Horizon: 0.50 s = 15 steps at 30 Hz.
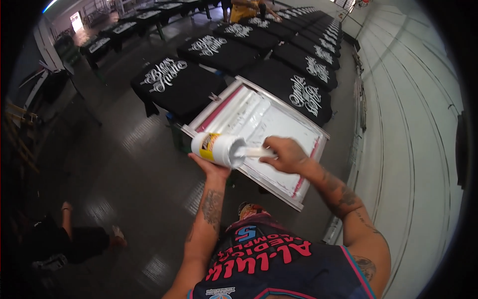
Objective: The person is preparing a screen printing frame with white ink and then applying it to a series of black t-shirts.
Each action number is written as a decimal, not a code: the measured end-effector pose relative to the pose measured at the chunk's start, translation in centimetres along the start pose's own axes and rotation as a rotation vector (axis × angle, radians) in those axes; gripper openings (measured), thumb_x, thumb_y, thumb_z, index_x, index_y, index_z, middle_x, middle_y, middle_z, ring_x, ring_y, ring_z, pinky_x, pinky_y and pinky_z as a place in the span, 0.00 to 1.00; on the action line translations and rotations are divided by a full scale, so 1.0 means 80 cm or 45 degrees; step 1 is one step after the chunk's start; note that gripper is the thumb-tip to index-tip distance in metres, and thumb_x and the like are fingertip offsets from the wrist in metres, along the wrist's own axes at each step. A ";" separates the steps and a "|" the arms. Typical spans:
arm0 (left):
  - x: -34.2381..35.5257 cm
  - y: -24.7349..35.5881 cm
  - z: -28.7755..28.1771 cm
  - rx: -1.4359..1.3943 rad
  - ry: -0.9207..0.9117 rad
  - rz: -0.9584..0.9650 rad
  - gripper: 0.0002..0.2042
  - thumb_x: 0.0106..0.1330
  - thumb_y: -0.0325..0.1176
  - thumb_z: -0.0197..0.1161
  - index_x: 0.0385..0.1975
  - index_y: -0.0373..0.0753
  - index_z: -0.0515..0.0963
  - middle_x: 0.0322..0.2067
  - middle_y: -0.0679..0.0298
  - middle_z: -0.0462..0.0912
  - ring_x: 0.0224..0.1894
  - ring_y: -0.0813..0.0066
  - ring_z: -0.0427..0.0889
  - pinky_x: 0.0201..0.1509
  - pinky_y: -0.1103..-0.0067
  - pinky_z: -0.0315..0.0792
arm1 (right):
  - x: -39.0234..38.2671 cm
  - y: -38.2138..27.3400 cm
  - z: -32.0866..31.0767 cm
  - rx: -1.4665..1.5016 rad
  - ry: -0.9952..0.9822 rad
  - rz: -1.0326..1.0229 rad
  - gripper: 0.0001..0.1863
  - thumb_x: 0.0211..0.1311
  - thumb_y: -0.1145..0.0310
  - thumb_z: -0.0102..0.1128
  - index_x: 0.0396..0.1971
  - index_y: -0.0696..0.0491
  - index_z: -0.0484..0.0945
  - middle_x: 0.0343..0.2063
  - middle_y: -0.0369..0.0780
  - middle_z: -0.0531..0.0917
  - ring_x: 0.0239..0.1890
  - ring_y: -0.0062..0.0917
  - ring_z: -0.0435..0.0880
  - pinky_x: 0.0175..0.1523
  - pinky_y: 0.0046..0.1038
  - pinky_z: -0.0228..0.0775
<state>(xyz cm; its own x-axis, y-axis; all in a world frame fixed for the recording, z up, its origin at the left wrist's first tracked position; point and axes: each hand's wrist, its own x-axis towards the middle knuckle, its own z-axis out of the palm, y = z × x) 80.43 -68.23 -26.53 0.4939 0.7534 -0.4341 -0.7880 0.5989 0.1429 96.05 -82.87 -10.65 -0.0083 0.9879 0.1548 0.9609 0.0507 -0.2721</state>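
Note:
My left hand (213, 166) is wrapped under a white plastic tub (208, 147) with a yellow label, tipped on its side with its mouth to the right. In my right hand (288, 155) is a pale, flat spatula (256, 152), its far end reaching into the tub's mouth, where whitish paint or ink shows. Both are above the near left part of a screen printing frame (285, 195). White ink (279, 127) is spread over the mesh inside it, and a thick band of it lies toward the left.
Black shirts (172, 102) with white lettering lie in long rows on tables ahead. Another person in yellow (242, 11) works at the far end of a row. Someone in black (55, 239) is low at the left. A pale wall (398, 124) runs along the right.

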 end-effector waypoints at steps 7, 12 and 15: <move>0.013 0.189 -0.033 -0.015 0.078 0.105 0.50 0.64 0.75 0.11 0.68 0.46 0.67 0.65 0.61 0.72 0.69 0.54 0.67 0.75 0.56 0.57 | 0.114 -0.069 0.077 1.077 0.020 0.073 0.23 0.66 0.60 0.63 0.56 0.55 0.71 0.38 0.40 0.83 0.35 0.25 0.81 0.38 0.28 0.74; 0.055 0.326 -0.045 0.025 0.084 0.271 0.47 0.67 0.73 0.12 0.68 0.47 0.67 0.66 0.60 0.70 0.69 0.55 0.66 0.75 0.56 0.57 | 0.251 -0.085 0.228 0.990 -0.157 0.179 0.28 0.63 0.63 0.66 0.59 0.58 0.70 0.47 0.39 0.82 0.42 0.22 0.81 0.42 0.24 0.74; 0.093 0.399 -0.044 0.135 0.045 0.294 0.47 0.66 0.76 0.18 0.65 0.46 0.69 0.62 0.61 0.75 0.65 0.56 0.72 0.71 0.56 0.64 | 0.356 -0.134 0.314 1.123 -0.309 -0.113 0.44 0.53 0.61 0.76 0.68 0.55 0.62 0.62 0.43 0.68 0.66 0.35 0.68 0.70 0.35 0.61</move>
<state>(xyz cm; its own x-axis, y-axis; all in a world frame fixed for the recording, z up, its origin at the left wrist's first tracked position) 57.70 -44.46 -28.31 0.2909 0.8647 -0.4096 -0.8346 0.4386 0.3332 78.58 -51.59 -27.18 -0.2259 0.9736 0.0334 0.3952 0.1229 -0.9103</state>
